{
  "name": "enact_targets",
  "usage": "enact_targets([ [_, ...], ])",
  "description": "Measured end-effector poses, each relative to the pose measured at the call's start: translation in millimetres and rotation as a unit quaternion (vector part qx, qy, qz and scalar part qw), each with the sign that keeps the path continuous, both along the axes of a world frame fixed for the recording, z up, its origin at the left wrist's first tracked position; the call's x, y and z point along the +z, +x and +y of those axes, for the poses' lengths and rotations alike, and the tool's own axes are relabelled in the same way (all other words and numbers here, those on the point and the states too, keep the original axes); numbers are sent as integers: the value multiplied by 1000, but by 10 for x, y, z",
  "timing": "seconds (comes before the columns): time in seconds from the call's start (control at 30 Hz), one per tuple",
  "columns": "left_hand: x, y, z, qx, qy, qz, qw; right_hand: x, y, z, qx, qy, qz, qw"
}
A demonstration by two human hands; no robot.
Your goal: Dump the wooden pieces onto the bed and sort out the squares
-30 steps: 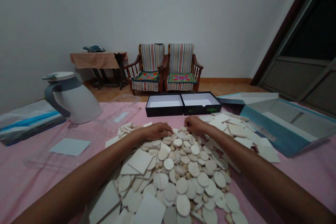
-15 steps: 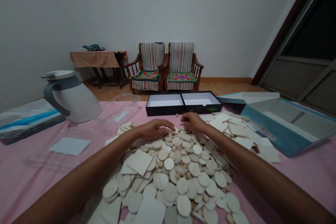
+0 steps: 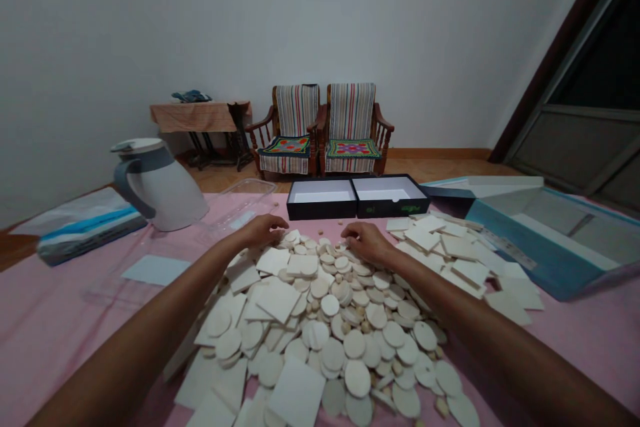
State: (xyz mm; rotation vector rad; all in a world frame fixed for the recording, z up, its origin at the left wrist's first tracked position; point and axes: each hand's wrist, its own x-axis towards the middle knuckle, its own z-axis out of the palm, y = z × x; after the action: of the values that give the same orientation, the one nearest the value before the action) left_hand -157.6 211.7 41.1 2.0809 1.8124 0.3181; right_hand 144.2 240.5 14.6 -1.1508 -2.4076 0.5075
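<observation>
A heap of pale wooden discs and square wooden tiles spreads across the pink cloth before me. My left hand rests at the heap's far left edge. Its fingers are bent and slightly apart over the pieces, with nothing visible in them. At the far right edge of the heap, my right hand has its fingers curved towards the left, above small discs. No piece shows in its grasp, though its palm side is hidden. A few small wooden beads lie between the hands.
Behind the heap stand two black box trays with white insides. More square tiles lie to the right, beside an open blue box. A white jug, clear plastic lids and a plastic packet are on the left.
My left hand has moved left, away from my right hand, uncovering tiles and discs at the far side of the heap. My right hand stays near the same spot. The view has shifted slightly.
</observation>
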Motion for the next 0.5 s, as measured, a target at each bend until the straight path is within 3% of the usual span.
enact_targets([
  [0.1, -14, -43, 46, 1, -21, 14, 1000, 28, 99, -101, -16, 13, 40, 999],
  [0.23, 42, 5, -24, -46, -63, -4, 997, 52, 256, -225, -15, -2, 69, 997],
  [0.33, 82, 71, -122, -77, -66, -31, 994, 129, 222, -359, 36, -24, 83, 996],
  [0.5, 133, 159, -246, -70, -13, -68, 995, 312, -157, -621, 143, -5, 41, 989],
])
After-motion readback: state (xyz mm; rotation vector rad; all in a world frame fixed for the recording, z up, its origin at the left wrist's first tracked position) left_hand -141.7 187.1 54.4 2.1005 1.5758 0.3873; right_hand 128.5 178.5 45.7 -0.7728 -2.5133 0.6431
